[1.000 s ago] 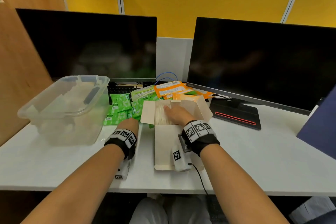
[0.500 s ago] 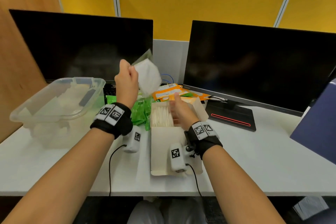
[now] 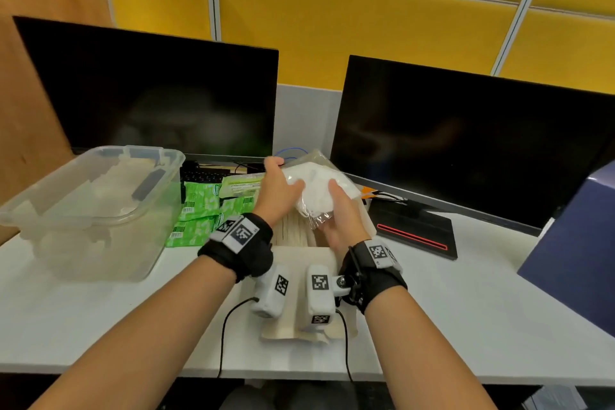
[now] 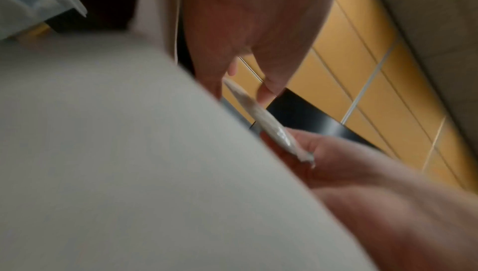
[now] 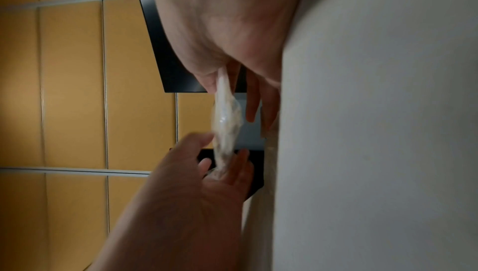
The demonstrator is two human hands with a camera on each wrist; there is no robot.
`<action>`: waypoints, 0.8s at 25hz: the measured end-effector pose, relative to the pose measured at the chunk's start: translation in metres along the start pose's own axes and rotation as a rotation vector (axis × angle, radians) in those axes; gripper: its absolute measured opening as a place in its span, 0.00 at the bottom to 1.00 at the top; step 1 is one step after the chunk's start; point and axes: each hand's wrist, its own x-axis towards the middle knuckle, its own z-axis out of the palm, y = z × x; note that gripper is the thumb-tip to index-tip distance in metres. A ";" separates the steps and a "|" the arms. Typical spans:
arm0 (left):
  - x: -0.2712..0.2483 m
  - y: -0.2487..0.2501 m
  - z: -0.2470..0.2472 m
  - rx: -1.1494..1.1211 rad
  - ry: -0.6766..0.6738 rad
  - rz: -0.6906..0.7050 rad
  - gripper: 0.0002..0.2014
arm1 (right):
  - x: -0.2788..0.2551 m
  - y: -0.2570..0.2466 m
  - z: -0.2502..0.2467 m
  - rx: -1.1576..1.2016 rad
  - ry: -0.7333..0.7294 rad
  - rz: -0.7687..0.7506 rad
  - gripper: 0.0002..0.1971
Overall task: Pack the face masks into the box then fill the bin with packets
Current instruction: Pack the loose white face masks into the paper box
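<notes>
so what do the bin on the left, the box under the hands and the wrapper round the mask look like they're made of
The bin: clear, slightly frosted hard plastic; the desk shows through its walls.
The box: matte beige cardboard, judging by its flat folded flaps.
The wrapper, held by the left hand and right hand: thin glossy plastic film, probably; it crinkles and glints, with a white mask showing through.

Wrapped white face mask (image 3: 316, 186) held above the open cardboard box (image 3: 296, 276).

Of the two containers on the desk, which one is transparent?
The plastic bin at the left is transparent; its bottom shows through its walls. The other, the cardboard box below the hands, is opaque beige.
</notes>
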 end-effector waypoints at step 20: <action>-0.002 -0.043 0.015 0.789 -0.304 0.051 0.22 | -0.031 -0.060 0.006 -1.945 -0.103 0.003 0.19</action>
